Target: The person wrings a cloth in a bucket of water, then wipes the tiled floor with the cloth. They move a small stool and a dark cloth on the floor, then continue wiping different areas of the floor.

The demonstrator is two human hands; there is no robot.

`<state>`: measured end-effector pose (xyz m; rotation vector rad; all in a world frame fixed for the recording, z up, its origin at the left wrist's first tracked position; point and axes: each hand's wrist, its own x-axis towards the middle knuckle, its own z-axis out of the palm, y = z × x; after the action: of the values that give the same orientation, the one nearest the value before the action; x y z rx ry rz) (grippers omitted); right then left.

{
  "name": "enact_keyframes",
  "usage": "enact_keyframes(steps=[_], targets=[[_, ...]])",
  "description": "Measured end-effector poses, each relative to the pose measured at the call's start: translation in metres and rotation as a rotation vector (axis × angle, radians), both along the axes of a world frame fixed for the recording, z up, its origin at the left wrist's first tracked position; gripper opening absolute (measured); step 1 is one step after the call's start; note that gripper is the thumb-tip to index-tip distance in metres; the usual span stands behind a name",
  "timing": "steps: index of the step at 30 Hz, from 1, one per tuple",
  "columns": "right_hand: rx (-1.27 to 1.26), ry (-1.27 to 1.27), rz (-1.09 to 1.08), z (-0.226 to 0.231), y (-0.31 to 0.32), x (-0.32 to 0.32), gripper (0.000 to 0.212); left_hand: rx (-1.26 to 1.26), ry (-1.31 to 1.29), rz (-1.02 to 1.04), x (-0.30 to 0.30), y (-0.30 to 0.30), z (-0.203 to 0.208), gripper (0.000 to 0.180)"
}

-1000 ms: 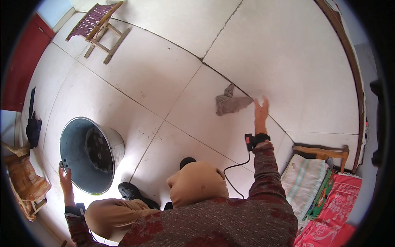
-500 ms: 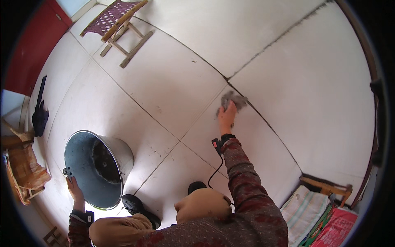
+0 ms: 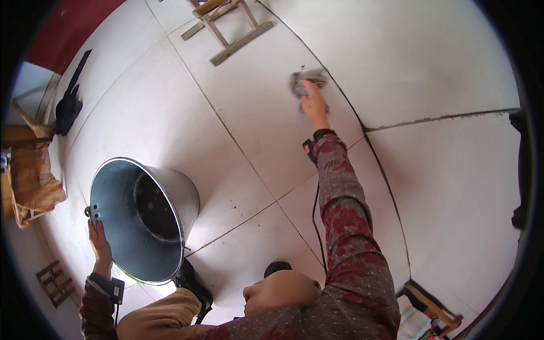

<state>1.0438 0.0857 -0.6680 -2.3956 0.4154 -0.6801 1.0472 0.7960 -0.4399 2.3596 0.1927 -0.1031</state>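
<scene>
My right hand (image 3: pixel 315 106) is stretched far forward on the pale floor, closed on a crumpled grey rag (image 3: pixel 297 86). The rag lies against the floor beside a dark seam, slightly blurred by motion. At lower left, my left hand (image 3: pixel 100 248) grips the rim of a metal bucket (image 3: pixel 184 195). This bucket is tipped over toward me, its mouth facing my left side. Inside, its bluish wall leads to a dark, stained bottom. My left fingers show at the rim's outer edge, the thumb hidden.
A wooden folding stool (image 3: pixel 241 45) stands ahead. Dark cloth (image 3: pixel 68 110) lies on the floor at far left, near a chair draped in orange-brown fabric (image 3: pixel 37 187). A small wooden rack (image 3: pixel 55 283) is at lower left, a wooden-framed seat (image 3: pixel 433 309) at lower right. My black shoe (image 3: pixel 192 286) touches the bucket area.
My right hand has slid the rag farther forward across the floor, its arm now more outstretched. The view has turned, and the bucket has shifted slightly with my left hand still on its rim.
</scene>
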Motion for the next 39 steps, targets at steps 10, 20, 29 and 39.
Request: enact_keyframes(steps=[10,20,29,39], targets=[[0.627,0.146,0.475,0.030,0.235,-0.061,0.048,0.133,-0.009,-0.061,0.004,0.000,0.002,0.035],[-0.045,-0.077,-0.260,0.029,0.030,-0.117,0.044,0.102,-0.006,-0.008,0.000,-0.008,0.005,0.026],[0.470,-0.011,0.419,0.013,0.283,-0.058,0.038,0.122,-0.056,-0.023,0.002,-0.011,0.005,0.027],[0.673,-0.101,-0.244,0.060,0.017,-0.118,0.048,0.094,-0.064,-0.026,0.000,-0.008,0.002,0.027]])
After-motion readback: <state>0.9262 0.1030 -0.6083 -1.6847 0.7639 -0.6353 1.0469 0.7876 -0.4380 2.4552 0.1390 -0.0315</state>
